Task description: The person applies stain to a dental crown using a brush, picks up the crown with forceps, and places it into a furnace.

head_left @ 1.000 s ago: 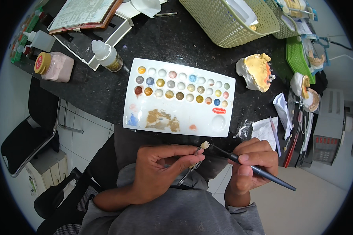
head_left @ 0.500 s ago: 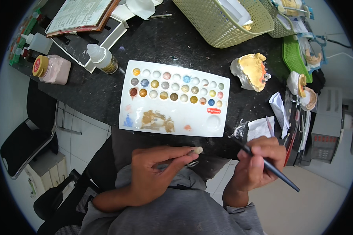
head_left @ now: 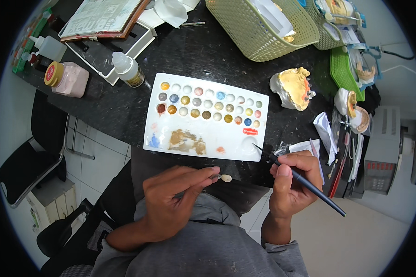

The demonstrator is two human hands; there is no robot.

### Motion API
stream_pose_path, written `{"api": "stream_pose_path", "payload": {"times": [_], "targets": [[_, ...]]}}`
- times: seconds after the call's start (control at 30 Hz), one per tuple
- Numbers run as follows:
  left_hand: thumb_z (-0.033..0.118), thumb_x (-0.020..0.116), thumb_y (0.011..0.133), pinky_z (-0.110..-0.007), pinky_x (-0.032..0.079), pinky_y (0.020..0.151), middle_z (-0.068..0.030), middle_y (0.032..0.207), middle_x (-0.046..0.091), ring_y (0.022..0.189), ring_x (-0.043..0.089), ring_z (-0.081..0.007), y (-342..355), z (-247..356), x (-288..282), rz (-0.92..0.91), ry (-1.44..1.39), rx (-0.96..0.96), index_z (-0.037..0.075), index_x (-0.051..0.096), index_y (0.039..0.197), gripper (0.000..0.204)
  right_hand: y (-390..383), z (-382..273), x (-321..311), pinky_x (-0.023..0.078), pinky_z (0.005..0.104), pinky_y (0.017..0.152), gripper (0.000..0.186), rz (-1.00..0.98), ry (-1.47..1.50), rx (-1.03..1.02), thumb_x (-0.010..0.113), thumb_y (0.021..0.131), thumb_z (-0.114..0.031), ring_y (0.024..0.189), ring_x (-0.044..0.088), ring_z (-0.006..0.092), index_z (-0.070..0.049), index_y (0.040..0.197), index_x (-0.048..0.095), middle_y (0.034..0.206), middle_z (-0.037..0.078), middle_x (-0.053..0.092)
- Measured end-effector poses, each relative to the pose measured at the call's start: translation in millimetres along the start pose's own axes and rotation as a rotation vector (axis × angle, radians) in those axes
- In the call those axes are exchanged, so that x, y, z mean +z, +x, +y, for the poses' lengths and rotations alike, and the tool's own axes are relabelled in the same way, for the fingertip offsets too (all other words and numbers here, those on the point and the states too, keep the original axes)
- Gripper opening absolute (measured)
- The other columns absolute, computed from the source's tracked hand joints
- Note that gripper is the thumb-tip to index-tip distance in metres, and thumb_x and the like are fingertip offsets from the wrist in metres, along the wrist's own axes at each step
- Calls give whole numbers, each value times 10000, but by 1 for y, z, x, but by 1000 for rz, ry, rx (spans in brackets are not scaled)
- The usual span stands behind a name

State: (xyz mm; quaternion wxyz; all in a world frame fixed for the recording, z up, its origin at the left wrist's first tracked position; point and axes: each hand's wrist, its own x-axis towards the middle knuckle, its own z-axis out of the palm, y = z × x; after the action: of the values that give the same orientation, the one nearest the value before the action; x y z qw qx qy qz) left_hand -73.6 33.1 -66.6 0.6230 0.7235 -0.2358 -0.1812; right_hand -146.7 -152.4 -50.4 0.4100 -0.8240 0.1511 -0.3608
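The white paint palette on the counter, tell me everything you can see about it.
The palette is a flat white rectangular tray, plastic or ceramic by its look, lying on the dark speckled counter near its front edge. Three rows of small round wells hold dabs of colour: browns, yellows, greys, blues, pinks. Below them are brown, blue and orange smears and a small red label. The brush tip in the right hand reaches its lower right corner.
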Motion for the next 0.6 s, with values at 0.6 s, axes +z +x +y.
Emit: {"api": "stream_pose_path", "payload": {"times": [0.6], "targets": [[-11,663,829,-250,507,592,-115,807,712,704,685,-167,-2,-4,2,29,-4,6,6,703,1026,201,-7,3,2,488,246,440,111,-160,485,-199,617,715,5,463,562,159,53,814,606,685,130,602]]}}
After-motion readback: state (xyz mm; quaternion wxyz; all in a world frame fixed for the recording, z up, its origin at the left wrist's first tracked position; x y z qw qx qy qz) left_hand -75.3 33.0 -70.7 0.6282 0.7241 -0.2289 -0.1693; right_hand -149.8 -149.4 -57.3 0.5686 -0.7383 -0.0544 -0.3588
